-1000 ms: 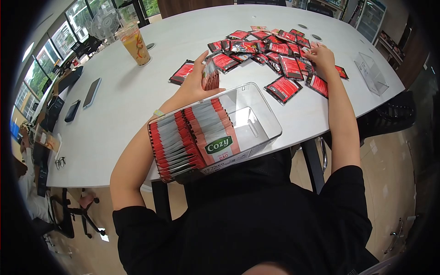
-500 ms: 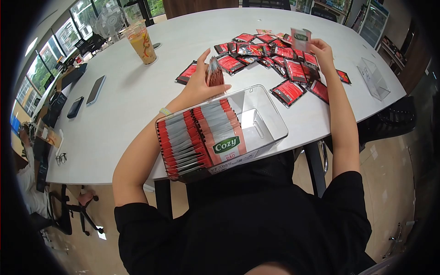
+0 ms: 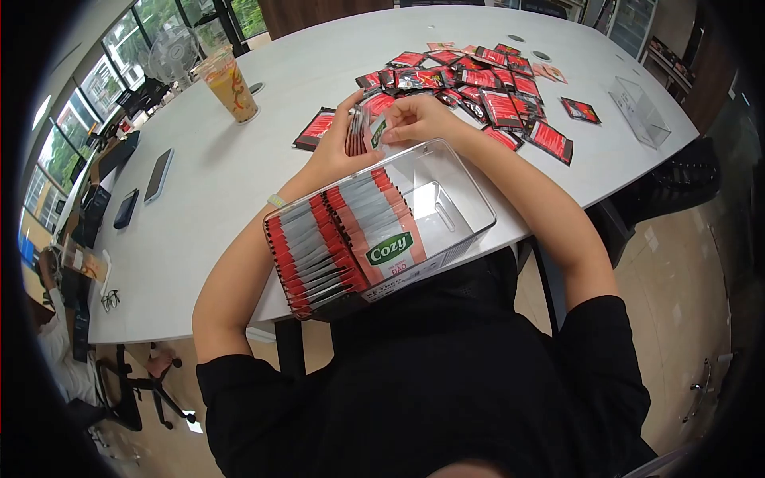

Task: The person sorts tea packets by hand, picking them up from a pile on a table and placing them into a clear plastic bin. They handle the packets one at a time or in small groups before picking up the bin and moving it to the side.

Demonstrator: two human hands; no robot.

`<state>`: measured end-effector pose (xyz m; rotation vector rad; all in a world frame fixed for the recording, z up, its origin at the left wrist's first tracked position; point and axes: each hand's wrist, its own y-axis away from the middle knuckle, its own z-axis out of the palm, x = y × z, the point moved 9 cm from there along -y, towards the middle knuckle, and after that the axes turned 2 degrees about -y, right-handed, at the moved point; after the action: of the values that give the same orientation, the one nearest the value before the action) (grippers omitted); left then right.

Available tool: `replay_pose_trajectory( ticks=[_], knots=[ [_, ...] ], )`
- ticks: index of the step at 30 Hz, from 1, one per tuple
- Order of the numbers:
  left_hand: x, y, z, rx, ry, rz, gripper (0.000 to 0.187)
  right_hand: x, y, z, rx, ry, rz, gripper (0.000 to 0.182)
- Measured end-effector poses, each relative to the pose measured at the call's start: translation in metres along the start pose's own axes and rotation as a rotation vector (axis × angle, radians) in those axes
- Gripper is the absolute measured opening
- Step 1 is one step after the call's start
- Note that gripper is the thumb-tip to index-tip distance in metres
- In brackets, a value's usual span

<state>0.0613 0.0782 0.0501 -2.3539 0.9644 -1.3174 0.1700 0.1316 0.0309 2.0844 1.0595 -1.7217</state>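
My left hand (image 3: 341, 143) is closed around a small upright stack of tea sachets (image 3: 356, 134) behind the clear plastic box. Between the fingers of my right hand (image 3: 421, 119) is a pink and white sachet (image 3: 378, 131) with a green label, held against that stack. The clear box (image 3: 458, 171) sits tilted at the table's near edge. Two rows of red and silver sachets (image 3: 319, 247) fill its left and middle part; the front one reads "Cozy" (image 3: 390, 249). Beyond my hands lies a loose pile of red and black sachets (image 3: 478, 78).
A small clear acrylic holder (image 3: 640, 113) stands on the right of the white table (image 3: 231, 191). To the left are a drink cup (image 3: 231, 88), a phone (image 3: 159, 175), a dark case (image 3: 126, 209) and glasses (image 3: 110, 300). A person in white (image 3: 60, 350) sits at far left.
My right hand has come from the right side of the pile to the stack in my left hand, bringing the pink and white sachet along. The view has shifted slightly.
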Motion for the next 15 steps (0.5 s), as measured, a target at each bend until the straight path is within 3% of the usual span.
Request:
replay_pose_trajectory(
  ticks=[4,6,7,9,10,12,14,15],
  knots=[
    [0.003,-0.001,0.007,-0.055,-0.031,-0.022,0.092,-0.002,0.000,-0.007,0.044,0.162,-0.071,0.024],
    [-0.001,-0.001,0.009,-0.066,-0.051,-0.022,0.092,-0.018,0.003,-0.002,0.036,0.458,-0.164,0.030],
    [-0.002,-0.001,0.010,-0.065,-0.039,0.004,0.092,-0.024,0.006,0.001,0.037,0.458,-0.163,0.030],
    [-0.002,-0.001,0.009,-0.057,-0.029,0.028,0.091,-0.050,0.018,0.002,0.178,0.610,-0.263,0.055],
    [-0.007,-0.001,0.013,-0.071,0.044,-0.028,0.090,-0.053,0.020,0.005,0.174,0.607,-0.263,0.055],
    [-0.012,0.000,0.017,-0.084,0.113,-0.087,0.090,-0.067,0.026,0.023,0.101,0.834,-0.442,0.075],
    [-0.005,-0.002,0.016,-0.047,0.168,0.007,0.089,-0.062,0.027,0.024,0.097,0.893,-0.514,0.072],
    [-0.003,-0.002,0.015,-0.064,0.114,-0.043,0.090,-0.065,0.027,0.024,0.089,0.857,-0.513,0.069]
  ],
)
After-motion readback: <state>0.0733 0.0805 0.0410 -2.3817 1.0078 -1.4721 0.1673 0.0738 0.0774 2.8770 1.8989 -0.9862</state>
